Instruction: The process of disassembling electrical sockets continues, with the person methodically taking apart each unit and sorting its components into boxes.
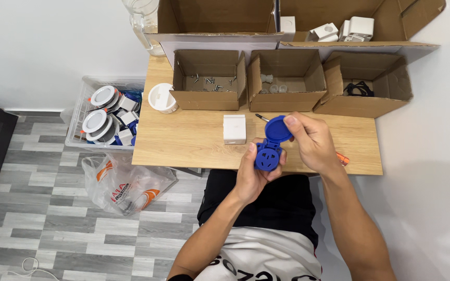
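Observation:
A blue round socket (267, 156) with a hinged lid (278, 128) is held above the front edge of the wooden table (183, 143). My left hand (251, 174) grips the socket body from below. My right hand (311, 140) pinches the lid, which is swung up and open. A white rectangular block (234, 128) lies on the table just left of my hands. Behind the lid a dark screwdriver tip (261, 117) shows, and an orange handle (342, 158) pokes out past my right wrist.
Three small open cardboard boxes line the table's back: one with screws (209, 80), one with clear parts (286, 83), one with black rings (363, 86). A white cup (161, 98) stands at left. A crate of round lamps (105, 117) and a plastic bag (126, 184) sit on the floor.

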